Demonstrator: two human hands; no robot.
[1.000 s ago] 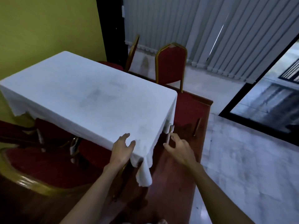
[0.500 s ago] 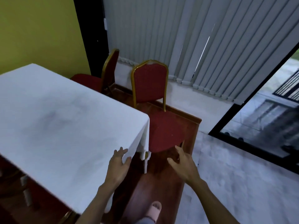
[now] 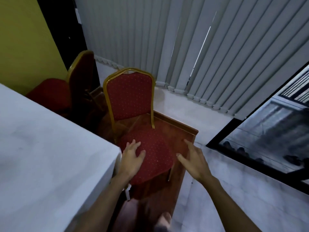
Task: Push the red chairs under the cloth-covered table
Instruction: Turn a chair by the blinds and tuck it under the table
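— Both hands have come off the cloth corner and swung over to the near red chair [image 3: 133, 114]; the view has turned with them.

— Where's it standing?

— Just beside the tabletop [image 3: 50, 148] corner, seat fully out on the wooden platform [image 3: 180, 131]. A second red chair [image 3: 66, 87] sits behind.

— Risks?

— That platform edge, I'd say: shove it crooked and a leg might slip off, or the seat could snag the cloth.

— And the grip?

— Left hand [image 3: 133, 159] spread over the seat, possibly touching; right hand [image 3: 194, 159] open, fingers apart, holding nothing.
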